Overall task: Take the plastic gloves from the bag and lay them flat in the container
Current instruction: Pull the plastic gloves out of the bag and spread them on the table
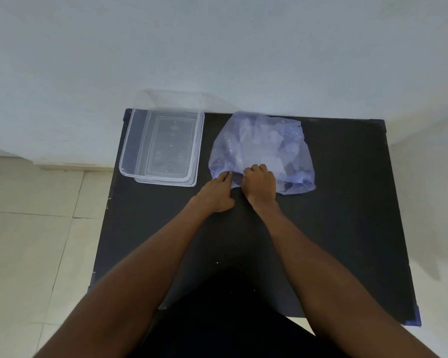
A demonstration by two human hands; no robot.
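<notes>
A translucent pale-purple bag [263,148] lies on the black table [347,215], right of centre at the back. Crumpled clear plastic gloves [259,136] show through its skin. My left hand [216,193] pinches the bag's near edge at its left corner. My right hand [259,183] grips the same bunched edge just to the right, knuckles up. The two hands almost touch. A clear rectangular container [130,140] stands at the table's back left, with nothing in it.
The table's back edge meets a white wall [217,47]. Beige floor tiles [23,228] lie to the left of the table. My dark-clothed body fills the near bottom of the view.
</notes>
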